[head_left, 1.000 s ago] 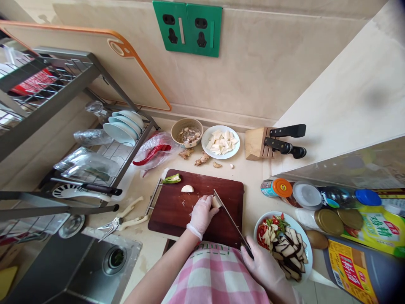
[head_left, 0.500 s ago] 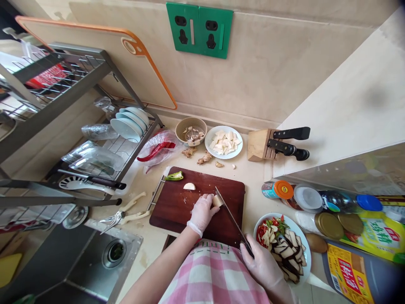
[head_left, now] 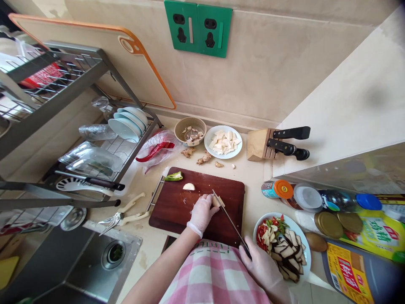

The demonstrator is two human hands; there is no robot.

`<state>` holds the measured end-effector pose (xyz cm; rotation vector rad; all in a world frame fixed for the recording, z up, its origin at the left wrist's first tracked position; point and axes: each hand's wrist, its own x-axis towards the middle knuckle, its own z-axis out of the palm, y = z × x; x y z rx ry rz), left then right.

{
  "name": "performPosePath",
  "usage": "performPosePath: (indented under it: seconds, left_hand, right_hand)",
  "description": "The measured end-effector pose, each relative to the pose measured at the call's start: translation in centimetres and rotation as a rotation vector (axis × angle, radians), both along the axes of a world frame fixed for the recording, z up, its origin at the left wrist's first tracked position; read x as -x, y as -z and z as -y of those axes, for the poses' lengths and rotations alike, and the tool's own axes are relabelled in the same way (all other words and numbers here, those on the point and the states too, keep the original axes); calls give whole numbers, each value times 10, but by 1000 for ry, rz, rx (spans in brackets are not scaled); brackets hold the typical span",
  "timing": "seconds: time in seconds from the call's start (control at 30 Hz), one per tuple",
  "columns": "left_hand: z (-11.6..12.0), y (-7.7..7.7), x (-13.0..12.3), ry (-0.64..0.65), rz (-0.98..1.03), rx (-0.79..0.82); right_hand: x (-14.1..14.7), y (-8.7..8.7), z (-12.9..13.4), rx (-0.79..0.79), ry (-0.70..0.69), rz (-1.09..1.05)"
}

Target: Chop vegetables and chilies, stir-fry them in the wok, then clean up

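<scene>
Small pale vegetable block (head_left: 215,201): on the dark reddish-brown wooden cutting board (head_left: 177,215), pinched in the clear-gloved left hand (head_left: 201,215), fingers closed. Black-handled steel knife (head_left: 230,220): gripped in the clear-gloved right hand (head_left: 262,260). Hazard, I judge: block slips, blade catches left fingertips.

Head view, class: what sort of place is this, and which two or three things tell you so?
A kitchen, probably a home one: there is a metal sink, a dish rack, and a cutting board with a knife held over it.
</scene>
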<state>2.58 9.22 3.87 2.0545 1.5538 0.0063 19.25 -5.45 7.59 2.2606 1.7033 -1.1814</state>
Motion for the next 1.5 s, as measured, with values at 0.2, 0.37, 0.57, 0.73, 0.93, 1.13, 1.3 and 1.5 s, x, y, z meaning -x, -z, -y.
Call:
performPosePath:
  seconds: [0.2,0.37,0.57,0.73,0.93,1.13,1.3,1.5]
  left_hand:
    - [-2,-3,-2,23,-5,29]
    - [0,0,1,14,16,6]
    - [0,-2,6,17,12,19]
    - [-3,-6,5,34,-45,45]
    - [-2,-5,4,68,-87,3]
    - [1,-7,3,98,-149,-36]
    - [-2,-11,0,128,-167,-14]
    - [0,-7,0,110,-177,-56]
  right_hand:
    - [4,15,-6,-34,51,-54]
    - [1,23,-5,-117,94,-118]
    - [-3,5,2,-128,78,-109]
    - [-2,-8,-2,-18,45,-130]
    - [0,-7,-1,54,29,-97]
    - [0,-2,3,64,40,-77]
    - [6,8,-2,29,60,-101]
    - [5,20,-2,-35,90,-120]
